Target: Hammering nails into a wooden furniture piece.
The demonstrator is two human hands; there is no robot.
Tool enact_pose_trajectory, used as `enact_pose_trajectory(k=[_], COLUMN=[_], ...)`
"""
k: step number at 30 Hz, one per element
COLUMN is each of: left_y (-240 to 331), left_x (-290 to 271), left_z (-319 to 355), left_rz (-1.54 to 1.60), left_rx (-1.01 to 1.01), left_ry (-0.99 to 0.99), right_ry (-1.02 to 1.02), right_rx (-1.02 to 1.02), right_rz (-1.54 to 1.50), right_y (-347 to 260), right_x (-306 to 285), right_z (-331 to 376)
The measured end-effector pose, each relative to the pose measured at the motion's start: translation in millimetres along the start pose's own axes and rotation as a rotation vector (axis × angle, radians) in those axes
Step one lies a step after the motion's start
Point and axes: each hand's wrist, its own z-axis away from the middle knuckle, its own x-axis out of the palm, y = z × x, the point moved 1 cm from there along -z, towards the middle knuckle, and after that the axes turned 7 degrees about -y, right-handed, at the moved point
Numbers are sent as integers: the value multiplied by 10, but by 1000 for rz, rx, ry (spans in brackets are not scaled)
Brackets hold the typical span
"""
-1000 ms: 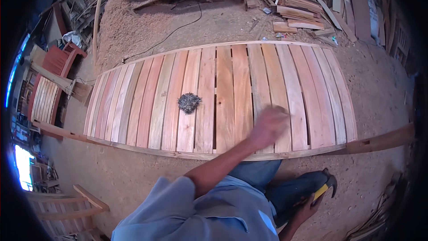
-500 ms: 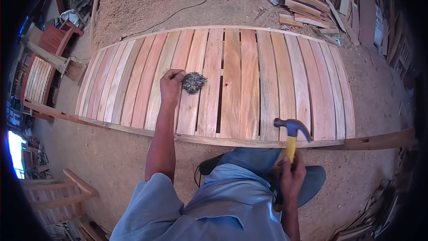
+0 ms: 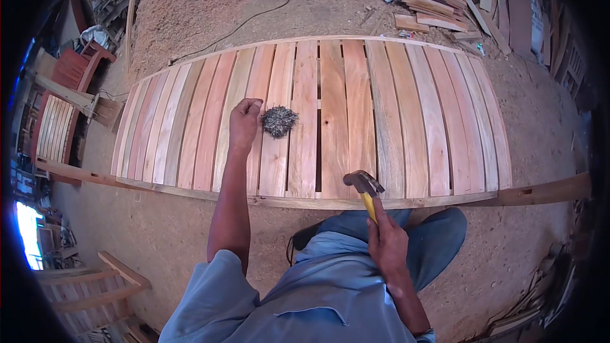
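Observation:
A slatted wooden panel (image 3: 333,133) lies across in front of me, its slats running away from me with narrow gaps between some of them. A heap of nails (image 3: 279,121) sits on the slats left of the middle. Beside the heap, on its left, is my left hand (image 3: 246,121), its thumb and fingers pinched together; whatever they may hold is too small to make out. My right hand (image 3: 388,244) grips a claw hammer (image 3: 366,192) by its yellow handle, with the dark head over the panel's near edge.
Long rails (image 3: 540,192) stick out past the panel's right end. A sawdust heap (image 3: 181,16) and a cable (image 3: 254,16) lie beyond it, with stacked wood pieces (image 3: 435,9) at the far right. Wooden furniture (image 3: 57,117) stands left; a slatted frame (image 3: 95,292) is at lower left.
My right hand has moved left with the hammer, whose head has swung from the right side toward the panel's middle. My left hand has stayed beside the nails.

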Motion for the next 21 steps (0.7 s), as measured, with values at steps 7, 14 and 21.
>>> enact_pose_trajectory(k=[7,14,21], left_y=[24,-186,-50], left_x=[180,-145,-14], left_z=[-64,-331,-198], left_rz=[0,-28,99], left_rx=[9,-164,3], left_ry=[-164,14,-23], right_ry=[-18,55,-18], right_rx=[27,-56,0], right_rz=[-3,-52,-47], right_y=[-5,89,173], right_x=[74,141,137], right_z=[37,70,87])
